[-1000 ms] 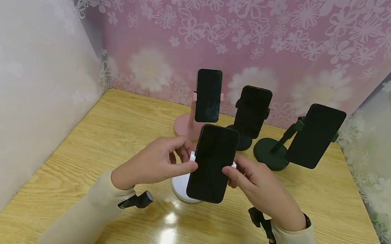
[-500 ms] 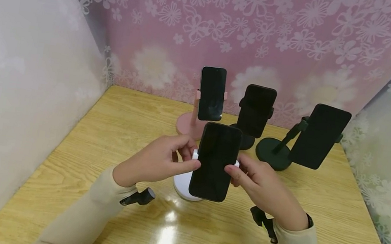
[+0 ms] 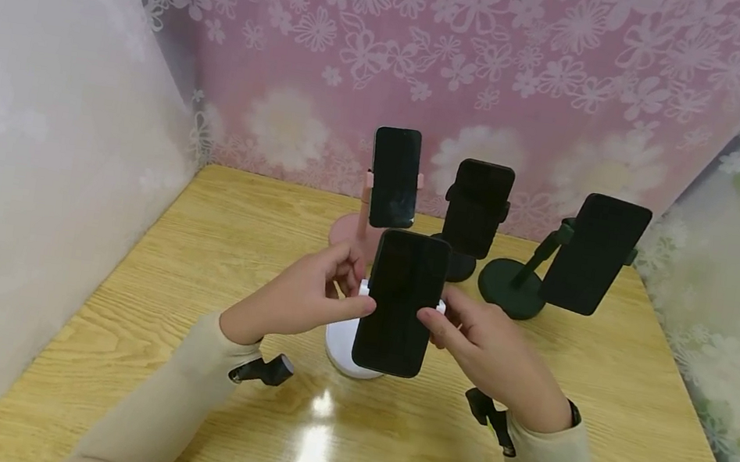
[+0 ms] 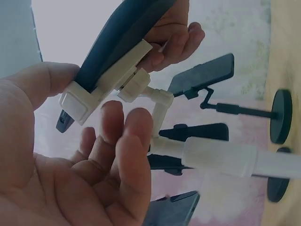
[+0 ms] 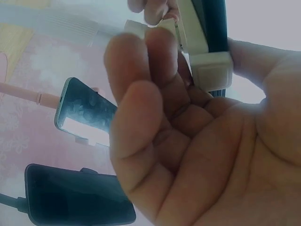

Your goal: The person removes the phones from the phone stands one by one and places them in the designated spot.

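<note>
A black phone [image 3: 401, 302] sits tilted in the white clamp [image 4: 80, 102] of a phone stand, whose round white base [image 3: 345, 347] rests on the table. My left hand [image 3: 307, 293] holds the phone's left side, thumb on the front edge and fingers bent behind. On the opposite side, my right hand [image 3: 491, 351] grips it likewise, its thumb on the screen's edge. In the right wrist view, curled fingers [image 5: 136, 113] lie behind the white clamp end [image 5: 211, 70]. The stand's white pole [image 4: 221, 155] shows in the left wrist view. Whether every fingertip touches the clamp is hard to tell.
Behind stand a pink phone stand [image 3: 348, 232], a black one [image 3: 460, 267] and a dark green one [image 3: 511, 289], each holding a dark phone. They are on a wooden table [image 3: 198, 238]. Flowered cloth [image 3: 397, 37] hangs at the back and sides.
The head view shifts slightly. My left hand's knuckles sit a little higher than before, while both hands stay at the phone's sides and the phone stays in the white stand.
</note>
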A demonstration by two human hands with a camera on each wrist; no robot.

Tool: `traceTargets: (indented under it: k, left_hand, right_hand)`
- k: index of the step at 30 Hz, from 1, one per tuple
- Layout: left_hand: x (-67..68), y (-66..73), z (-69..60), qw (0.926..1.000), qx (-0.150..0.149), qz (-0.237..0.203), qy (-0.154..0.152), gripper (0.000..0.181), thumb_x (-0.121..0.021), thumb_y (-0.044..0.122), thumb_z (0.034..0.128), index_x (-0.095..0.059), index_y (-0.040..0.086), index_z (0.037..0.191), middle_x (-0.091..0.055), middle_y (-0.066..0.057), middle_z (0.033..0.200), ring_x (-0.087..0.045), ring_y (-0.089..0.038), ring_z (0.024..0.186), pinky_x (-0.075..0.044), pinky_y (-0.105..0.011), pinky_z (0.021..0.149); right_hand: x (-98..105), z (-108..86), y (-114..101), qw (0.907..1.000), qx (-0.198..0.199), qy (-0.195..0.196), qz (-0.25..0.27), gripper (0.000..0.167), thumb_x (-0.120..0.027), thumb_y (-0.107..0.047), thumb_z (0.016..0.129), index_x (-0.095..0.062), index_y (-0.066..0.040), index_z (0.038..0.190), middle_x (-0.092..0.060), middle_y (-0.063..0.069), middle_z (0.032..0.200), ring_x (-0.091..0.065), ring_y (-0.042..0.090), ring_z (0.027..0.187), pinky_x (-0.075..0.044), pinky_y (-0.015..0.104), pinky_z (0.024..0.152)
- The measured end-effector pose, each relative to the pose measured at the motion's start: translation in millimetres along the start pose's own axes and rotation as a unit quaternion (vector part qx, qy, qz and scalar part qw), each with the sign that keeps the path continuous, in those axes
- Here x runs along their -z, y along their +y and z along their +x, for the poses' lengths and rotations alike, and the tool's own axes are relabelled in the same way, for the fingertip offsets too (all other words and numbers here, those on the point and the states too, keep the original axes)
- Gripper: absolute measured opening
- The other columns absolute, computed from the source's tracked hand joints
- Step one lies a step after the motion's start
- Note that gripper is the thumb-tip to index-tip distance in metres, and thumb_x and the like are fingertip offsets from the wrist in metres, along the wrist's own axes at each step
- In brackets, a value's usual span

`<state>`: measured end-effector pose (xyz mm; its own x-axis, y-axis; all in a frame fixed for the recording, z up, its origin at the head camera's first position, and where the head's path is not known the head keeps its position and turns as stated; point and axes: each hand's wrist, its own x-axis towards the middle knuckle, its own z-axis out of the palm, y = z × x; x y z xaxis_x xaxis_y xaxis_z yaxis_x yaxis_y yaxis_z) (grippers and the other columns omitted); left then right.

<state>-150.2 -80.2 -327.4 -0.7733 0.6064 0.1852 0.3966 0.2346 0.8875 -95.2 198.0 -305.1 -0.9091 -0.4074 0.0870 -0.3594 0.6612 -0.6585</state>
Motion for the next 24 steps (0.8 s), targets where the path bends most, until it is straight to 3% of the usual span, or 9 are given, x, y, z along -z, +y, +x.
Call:
traceTargets:
  k: [3,6,10,12,15,17,19,22,24]
  left_hand:
    - [2.1,-7.9,2.9,0.9992,0.001,-0.039,-0.014,0.025,-0.076,0.023,0.0955,-0.055,0.011,0.103,-0.058,-0.006,0.088,-0.054,-0.021,0.075,-0.045,-0.029,0.065]
    - [2.9,-12.0,5.8,0.9974,-0.009,-0.064,-0.033,0.024,-0.076,0.024,0.0958,-0.056,0.01,0.098,-0.06,-0.007,0.085,-0.055,-0.024,0.073,-0.044,-0.029,0.064]
    - [2.6,-12.8,7.1,0.9958,-0.019,-0.078,-0.044,0.023,-0.076,0.024,0.0958,-0.058,0.009,0.095,-0.062,-0.008,0.083,-0.056,-0.025,0.071,-0.045,-0.029,0.062]
    - [2.6,-11.7,7.7,0.9958,-0.022,-0.077,-0.044,0.022,-0.076,0.022,0.0958,-0.058,0.01,0.095,-0.062,-0.007,0.082,-0.055,-0.024,0.07,-0.045,-0.029,0.062]
    - [2.4,-10.5,7.5,0.9954,-0.027,-0.079,-0.047,0.019,-0.075,0.019,0.0965,-0.058,0.009,0.095,-0.062,-0.007,0.081,-0.054,-0.023,0.068,-0.045,-0.029,0.061]
    - [2.6,-10.5,7.3,0.9952,-0.03,-0.079,-0.049,0.018,-0.075,0.018,0.0969,-0.059,0.01,0.095,-0.062,-0.007,0.081,-0.054,-0.022,0.068,-0.045,-0.029,0.061]
    - [3.7,-11.0,7.0,0.9952,-0.033,-0.077,-0.05,0.02,-0.075,0.022,0.097,-0.059,0.01,0.096,-0.062,-0.006,0.081,-0.054,-0.022,0.068,-0.045,-0.029,0.061]
    - [5.6,-11.2,6.6,0.9956,-0.034,-0.071,-0.051,0.027,-0.077,0.033,0.0957,-0.061,0.011,0.097,-0.062,-0.005,0.082,-0.053,-0.022,0.069,-0.044,-0.029,0.062]
    - [6.5,-10.6,6.4,0.9958,-0.033,-0.068,-0.051,0.031,-0.077,0.037,0.0949,-0.061,0.011,0.097,-0.062,-0.005,0.083,-0.053,-0.023,0.07,-0.045,-0.029,0.063]
  right_hand:
    - [-2.5,1.6,-1.4,0.9994,0.0,0.021,-0.026,0.027,-0.059,-0.04,0.106,-0.058,-0.016,0.095,-0.055,-0.004,0.074,-0.051,0.014,0.062,-0.046,0.029,0.057]
    - [-2.6,1.1,-4.1,0.9948,0.007,0.094,-0.039,0.029,-0.068,-0.037,0.101,-0.06,-0.011,0.11,-0.061,-0.001,0.089,-0.055,0.014,0.073,-0.05,0.028,0.062]
    - [1.2,-2.4,-16.4,0.9772,0.028,0.209,-0.023,0.049,-0.074,-0.028,0.097,-0.054,-0.009,0.136,-0.062,0.004,0.119,-0.061,0.015,0.092,-0.057,0.027,0.073]
    - [4.5,-3.0,-27.0,0.9703,0.045,0.235,-0.038,0.056,-0.074,-0.026,0.096,-0.05,-0.01,0.144,-0.059,0.006,0.132,-0.062,0.019,0.106,-0.06,0.033,0.08]
    - [6.4,-0.3,-44.9,0.9614,0.068,0.241,-0.114,0.066,-0.074,-0.032,0.096,-0.045,-0.014,0.152,-0.05,0.007,0.149,-0.065,0.023,0.105,-0.061,0.04,0.075]
    - [6.6,3.1,-55.9,0.9526,0.086,0.236,-0.171,0.07,-0.073,-0.037,0.096,-0.044,-0.014,0.155,-0.045,0.01,0.155,-0.065,0.021,0.086,-0.057,0.037,0.063]
    - [5.7,7.0,-65.0,0.9451,0.095,0.224,-0.218,0.071,-0.069,-0.042,0.098,-0.041,-0.016,0.158,-0.041,0.013,0.16,-0.067,0.025,0.09,-0.05,0.032,0.051]
    - [2.7,13.5,-75.2,0.9386,0.103,0.191,-0.268,0.07,-0.061,-0.046,0.103,-0.036,-0.017,0.162,-0.033,0.014,0.165,-0.062,0.033,0.12,-0.044,0.027,0.043]
    - [0.0,18.4,-79.5,0.9344,0.103,0.168,-0.297,0.07,-0.056,-0.048,0.105,-0.034,-0.016,0.163,-0.028,0.015,0.168,-0.039,0.04,0.146,-0.043,0.027,0.041]
